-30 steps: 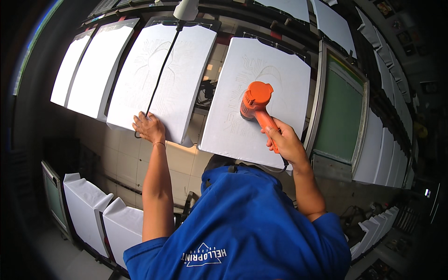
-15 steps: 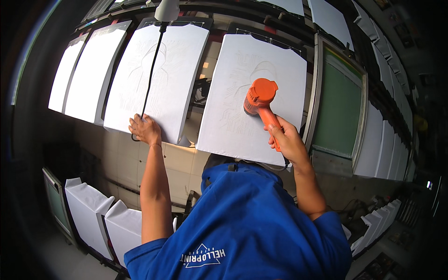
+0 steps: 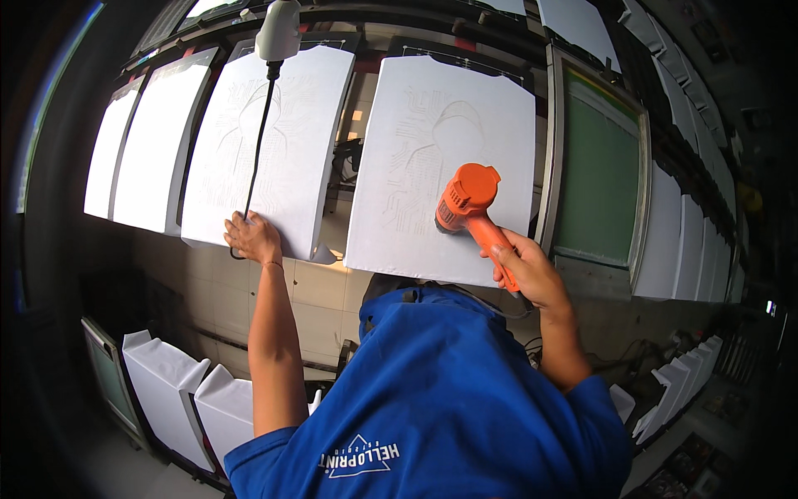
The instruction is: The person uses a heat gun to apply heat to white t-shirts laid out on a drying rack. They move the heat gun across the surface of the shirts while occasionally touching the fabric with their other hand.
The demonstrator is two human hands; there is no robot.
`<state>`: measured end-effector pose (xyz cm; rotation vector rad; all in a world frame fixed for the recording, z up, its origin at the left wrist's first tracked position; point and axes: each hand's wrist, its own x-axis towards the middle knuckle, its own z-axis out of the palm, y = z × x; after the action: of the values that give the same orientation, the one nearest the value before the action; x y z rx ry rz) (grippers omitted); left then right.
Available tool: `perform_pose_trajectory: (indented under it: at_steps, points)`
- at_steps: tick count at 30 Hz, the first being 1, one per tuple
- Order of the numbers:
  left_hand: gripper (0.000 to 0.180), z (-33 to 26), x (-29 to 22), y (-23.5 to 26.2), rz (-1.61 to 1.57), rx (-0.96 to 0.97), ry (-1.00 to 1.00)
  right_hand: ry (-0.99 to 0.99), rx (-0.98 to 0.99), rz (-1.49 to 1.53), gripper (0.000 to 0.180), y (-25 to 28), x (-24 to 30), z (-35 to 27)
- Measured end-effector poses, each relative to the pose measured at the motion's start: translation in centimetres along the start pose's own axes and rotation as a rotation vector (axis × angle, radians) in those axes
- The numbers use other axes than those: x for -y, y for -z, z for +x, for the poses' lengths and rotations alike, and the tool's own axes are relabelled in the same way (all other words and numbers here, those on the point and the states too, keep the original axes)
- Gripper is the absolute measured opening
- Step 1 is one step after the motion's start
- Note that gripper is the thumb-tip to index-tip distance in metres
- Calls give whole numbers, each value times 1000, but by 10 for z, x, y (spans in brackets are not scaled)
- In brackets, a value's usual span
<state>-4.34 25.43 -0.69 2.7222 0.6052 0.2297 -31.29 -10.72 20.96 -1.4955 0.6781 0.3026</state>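
Note:
In my right hand [image 3: 536, 270] is an orange heat gun [image 3: 474, 195], gripped by its handle. Its dark nozzle points down at the lower part of a white fabric panel [image 3: 391, 241] on a board, which bears a faint line drawing of a hooded figure. My left hand [image 3: 253, 239] is at the near edge of the neighbouring white panel [image 3: 199, 183], with a similar drawing. Bent fingers hold a black power cord [image 3: 259, 150] there. It runs down from a white connector [image 3: 278, 33], and a small loop shows below the hand.
A framed green screen [image 3: 603, 166] stands right of the heated panel. More white-covered boards [image 3: 158, 141] line the left, with others [image 3: 665, 241] on the far right. Behind me are another framed screen [image 3: 108, 366] and draped white boards [image 3: 162, 378]. Tiled floor [image 3: 316, 287] shows between the rows.
The heat gun has moved down toward me, and my right hand has shifted down and right with it. My left hand stays at the panel's edge. The whole view has shifted slightly.

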Motion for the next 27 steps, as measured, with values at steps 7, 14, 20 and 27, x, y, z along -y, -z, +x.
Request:
perform_pose_trajectory:
  at_steps: [7,14,20,27]
  points:
    - [50,0,-2,-1,-1,-13,-6,65,-166,-4,30,3,-5,8]
    - [51,2,3,-5,28,-21,-7,-31,-28,4,34,16,-7,-11]
    - [54,1,-2,-1,16,6,-21,58,-215,70,33,18,-17,-1]
    - [54,0,0,-1,17,0,-15,21,-67,81,32,28,-21,-14]
